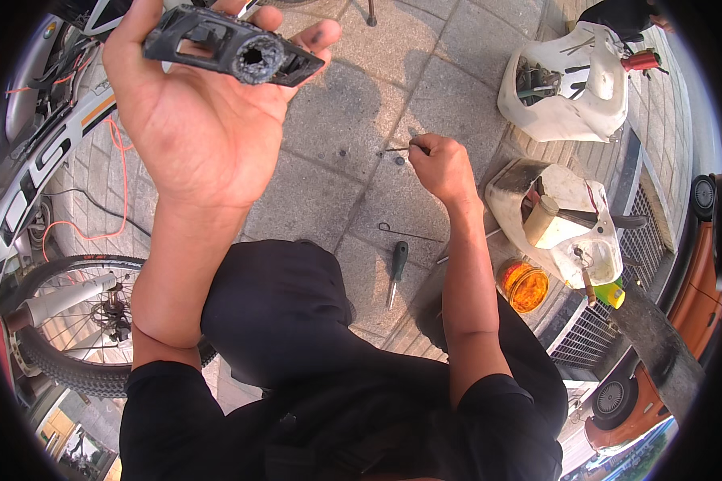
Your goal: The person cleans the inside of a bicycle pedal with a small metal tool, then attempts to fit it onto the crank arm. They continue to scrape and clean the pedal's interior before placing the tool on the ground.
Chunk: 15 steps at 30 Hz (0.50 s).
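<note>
My left hand (208, 132) is raised palm up, its fingers curled round a black bicycle pedal (226, 54). Dark grease rings the round hole at the pedal's end. Lower down, over the paving, my right hand (445, 172) is closed in a pinch on a thin dark rod (395, 149), whose kind I cannot make out. Close to its tip lie small dark round parts (399, 161). Between my knees, a screwdriver (398, 264) with a dark green handle rests on the slabs, below a thin metal rod with a looped end (409, 232).
On the right stand two cut white plastic containers, one (565, 128) behind the other (505, 184), both holding tools. A jar of orange grease (526, 287) sits near my right arm. A bicycle wheel (52, 373) and frame (52, 164) fill the left, with an orange cord (96, 236).
</note>
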Each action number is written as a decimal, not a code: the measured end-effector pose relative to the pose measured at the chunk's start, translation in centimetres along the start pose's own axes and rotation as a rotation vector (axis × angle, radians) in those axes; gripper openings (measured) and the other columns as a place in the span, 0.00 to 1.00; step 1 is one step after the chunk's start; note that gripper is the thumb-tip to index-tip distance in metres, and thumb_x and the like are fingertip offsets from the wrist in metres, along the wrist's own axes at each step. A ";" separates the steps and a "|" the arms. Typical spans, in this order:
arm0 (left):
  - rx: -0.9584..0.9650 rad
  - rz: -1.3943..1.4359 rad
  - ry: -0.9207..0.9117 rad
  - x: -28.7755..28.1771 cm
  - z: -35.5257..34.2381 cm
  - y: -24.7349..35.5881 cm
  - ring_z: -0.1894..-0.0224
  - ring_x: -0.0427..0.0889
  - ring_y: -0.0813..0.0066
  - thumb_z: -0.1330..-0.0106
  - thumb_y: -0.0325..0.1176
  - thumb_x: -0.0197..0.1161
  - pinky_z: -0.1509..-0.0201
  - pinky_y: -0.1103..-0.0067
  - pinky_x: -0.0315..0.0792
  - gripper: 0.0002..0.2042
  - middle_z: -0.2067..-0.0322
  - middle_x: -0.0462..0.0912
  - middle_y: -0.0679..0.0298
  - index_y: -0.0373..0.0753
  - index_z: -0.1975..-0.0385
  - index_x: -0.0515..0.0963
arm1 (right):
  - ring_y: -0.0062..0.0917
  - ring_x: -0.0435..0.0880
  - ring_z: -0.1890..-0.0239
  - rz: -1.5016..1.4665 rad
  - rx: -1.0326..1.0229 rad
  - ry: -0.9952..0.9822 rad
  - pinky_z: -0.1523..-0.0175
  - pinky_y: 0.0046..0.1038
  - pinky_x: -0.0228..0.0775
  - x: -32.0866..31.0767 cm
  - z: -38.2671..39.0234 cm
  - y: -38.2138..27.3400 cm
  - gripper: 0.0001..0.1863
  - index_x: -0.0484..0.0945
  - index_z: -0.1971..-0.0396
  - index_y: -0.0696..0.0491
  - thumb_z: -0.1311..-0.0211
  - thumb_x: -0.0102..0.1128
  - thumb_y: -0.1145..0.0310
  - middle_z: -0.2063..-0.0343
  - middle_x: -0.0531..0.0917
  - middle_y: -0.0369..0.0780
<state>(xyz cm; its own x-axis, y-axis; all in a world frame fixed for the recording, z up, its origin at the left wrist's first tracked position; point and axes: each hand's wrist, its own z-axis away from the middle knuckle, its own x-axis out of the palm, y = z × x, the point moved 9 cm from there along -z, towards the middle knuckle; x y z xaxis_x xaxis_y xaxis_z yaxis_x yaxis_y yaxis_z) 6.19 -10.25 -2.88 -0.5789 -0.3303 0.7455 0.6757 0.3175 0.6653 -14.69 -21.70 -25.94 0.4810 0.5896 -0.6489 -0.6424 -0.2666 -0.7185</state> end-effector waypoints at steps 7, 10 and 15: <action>-0.006 0.005 -0.026 0.0 0.0 0.1 0.42 0.78 0.31 0.26 0.60 0.51 0.33 0.46 0.66 0.33 0.59 0.85 0.48 0.27 0.49 0.80 | 0.48 0.89 0.61 -0.053 0.006 -0.004 0.53 0.40 0.80 0.2 0.0 0.1 0.11 0.88 0.63 0.57 0.40 0.63 0.67 0.67 0.87 0.53; -0.007 0.009 -0.027 0.0 -0.1 0.0 0.42 0.79 0.31 0.26 0.60 0.51 0.32 0.46 0.66 0.33 0.59 0.85 0.49 0.28 0.49 0.80 | 0.47 0.89 0.61 -0.073 0.035 -0.029 0.52 0.39 0.80 0.8 -0.2 0.9 0.12 0.89 0.61 0.56 0.40 0.63 0.66 0.66 0.88 0.53; 0.011 0.021 0.070 0.1 -0.4 0.2 0.49 0.80 0.35 0.29 0.61 0.54 0.39 0.51 0.70 0.31 0.64 0.84 0.51 0.31 0.56 0.81 | 0.45 0.90 0.59 -0.085 0.070 -0.069 0.51 0.37 0.81 2.3 -0.6 2.6 0.13 0.89 0.60 0.55 0.41 0.65 0.65 0.64 0.89 0.51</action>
<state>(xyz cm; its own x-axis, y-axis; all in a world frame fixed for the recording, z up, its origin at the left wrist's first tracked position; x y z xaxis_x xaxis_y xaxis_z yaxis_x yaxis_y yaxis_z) 6.42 -10.54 -2.70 -0.5312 -0.3850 0.7547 0.6820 0.3343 0.6505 -14.88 -21.45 -29.47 0.4948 0.6592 -0.5663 -0.6426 -0.1612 -0.7491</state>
